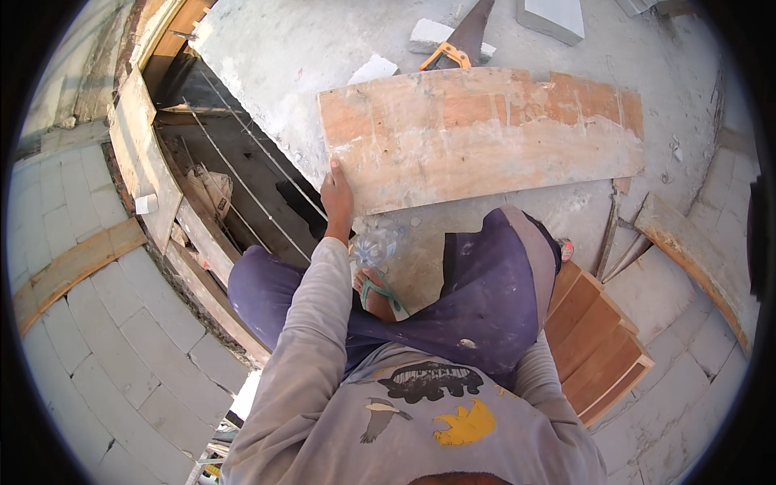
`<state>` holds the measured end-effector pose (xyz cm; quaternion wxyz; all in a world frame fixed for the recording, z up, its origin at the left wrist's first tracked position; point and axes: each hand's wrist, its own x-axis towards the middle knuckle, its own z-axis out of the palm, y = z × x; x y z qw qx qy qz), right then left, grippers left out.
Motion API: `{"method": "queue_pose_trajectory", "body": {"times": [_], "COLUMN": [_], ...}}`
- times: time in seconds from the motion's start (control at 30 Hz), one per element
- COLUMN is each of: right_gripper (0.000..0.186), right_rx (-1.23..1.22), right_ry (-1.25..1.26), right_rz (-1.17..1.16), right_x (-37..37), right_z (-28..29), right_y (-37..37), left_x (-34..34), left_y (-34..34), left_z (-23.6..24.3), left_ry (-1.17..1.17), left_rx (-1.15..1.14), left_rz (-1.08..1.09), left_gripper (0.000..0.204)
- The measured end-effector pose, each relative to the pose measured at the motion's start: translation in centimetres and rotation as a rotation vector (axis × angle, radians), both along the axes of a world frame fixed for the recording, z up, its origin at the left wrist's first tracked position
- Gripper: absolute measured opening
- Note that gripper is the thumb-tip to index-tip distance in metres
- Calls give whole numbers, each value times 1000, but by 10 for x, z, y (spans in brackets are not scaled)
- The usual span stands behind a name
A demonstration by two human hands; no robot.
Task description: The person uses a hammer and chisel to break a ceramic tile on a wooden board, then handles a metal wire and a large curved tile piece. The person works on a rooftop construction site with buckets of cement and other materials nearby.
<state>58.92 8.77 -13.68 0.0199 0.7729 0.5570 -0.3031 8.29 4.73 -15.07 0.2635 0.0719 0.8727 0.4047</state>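
A long plywood board [485, 137], stained and splashed with pale residue, lies across the concrete in front of me. My left hand [338, 196] grips its near left end, thumb along the edge. My right hand is hidden behind my bent right leg; only the sleeve shows. A saw with an orange handle [447, 55] rests beyond the board, against a white block piece [427, 32]. A clear plastic bottle [372, 249] is by my sandalled foot.
An opening [275, 210] crossed by thin metal bars is at my left, edged by timber planks [198, 234]. Block walls [113, 347] stand on both sides. Stepped wooden pieces [586, 339] and a curved plank [687, 250] are at my right; a white block [550, 20] lies at the back.
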Motion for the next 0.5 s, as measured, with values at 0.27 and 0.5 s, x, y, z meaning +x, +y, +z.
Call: {"method": "queue_pose_trajectory", "body": {"times": [0.27,0.5], "right_gripper": [46,47], "right_rx": [520,163], "right_ry": [167,380], "right_rz": [216,-380], "right_x": [13,-8], "right_z": [-23,258], "right_y": [8,-27], "left_x": [-3,-36], "left_y": [-11,-12], "left_z": [55,202], "left_ry": [-45,28], "left_rx": [128,-19], "left_rz": [40,-491], "left_gripper": [60,64]}}
